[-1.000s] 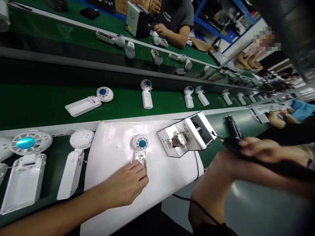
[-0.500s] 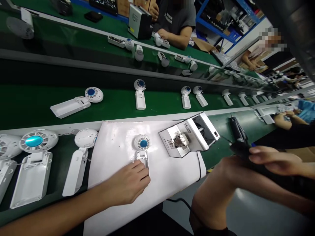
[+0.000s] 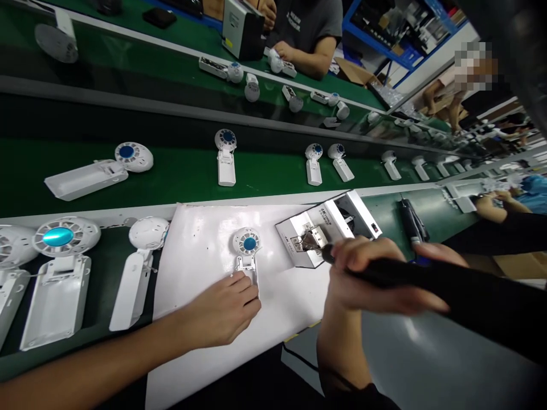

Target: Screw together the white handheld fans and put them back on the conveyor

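Note:
On the white sheet [image 3: 192, 239] lies a small white fan [image 3: 247, 242] with a blue centre, its head pointing away from me. My left hand [image 3: 233, 310] is closed on the handle and covers most of it. In my right hand [image 3: 363, 273] is a black electric screwdriver [image 3: 397, 276], its front end at the metal part of a silver screw feeder [image 3: 307, 239]. The screwdriver's tip is hidden against the feeder.
White fans with open handles stand at the left [image 3: 64, 285] and ride on the green belt [image 3: 183, 165] behind the sheet. A second black tool [image 3: 412, 222] lies right of the feeder. Across the line a person [image 3: 307, 34] handles fan parts.
My right hand has moved left with the screwdriver, bringing its tip to the feeder. The fans on the belt have shifted left. My left hand stays on the fan.

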A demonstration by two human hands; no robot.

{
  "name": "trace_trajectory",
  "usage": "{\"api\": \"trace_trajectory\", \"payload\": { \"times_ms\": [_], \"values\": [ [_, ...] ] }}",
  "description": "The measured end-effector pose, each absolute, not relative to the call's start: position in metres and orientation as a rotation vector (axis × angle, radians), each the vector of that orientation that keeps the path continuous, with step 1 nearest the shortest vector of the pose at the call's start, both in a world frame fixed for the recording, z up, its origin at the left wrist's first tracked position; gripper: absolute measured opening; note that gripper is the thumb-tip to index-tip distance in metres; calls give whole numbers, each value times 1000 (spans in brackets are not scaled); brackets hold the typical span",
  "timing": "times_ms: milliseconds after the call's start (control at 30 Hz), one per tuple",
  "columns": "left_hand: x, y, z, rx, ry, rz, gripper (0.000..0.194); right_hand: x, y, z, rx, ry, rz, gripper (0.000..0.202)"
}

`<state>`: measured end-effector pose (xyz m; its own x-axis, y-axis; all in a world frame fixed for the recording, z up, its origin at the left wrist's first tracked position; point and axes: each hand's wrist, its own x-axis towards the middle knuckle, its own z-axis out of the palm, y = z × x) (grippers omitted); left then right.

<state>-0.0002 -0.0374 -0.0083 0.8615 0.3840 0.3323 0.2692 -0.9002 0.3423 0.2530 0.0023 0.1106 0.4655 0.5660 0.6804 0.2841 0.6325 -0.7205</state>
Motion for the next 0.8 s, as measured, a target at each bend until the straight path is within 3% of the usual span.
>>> {"api": "trace_trajectory", "payload": {
  "times_ms": [133, 533, 800],
  "values": [
    [-1, -37, -10, 2745, 481, 586, 13, 233, 36, 88, -840, -1120, 202, 43],
    [-1, -35, -9, 2789, 472, 573, 14, 175, 15, 66, -731, -1148, 692, 41],
    [1, -35, -12, 2774, 468, 576, 15, 161, 23, 46, -758, -1131, 828, 38]
  ]
}}
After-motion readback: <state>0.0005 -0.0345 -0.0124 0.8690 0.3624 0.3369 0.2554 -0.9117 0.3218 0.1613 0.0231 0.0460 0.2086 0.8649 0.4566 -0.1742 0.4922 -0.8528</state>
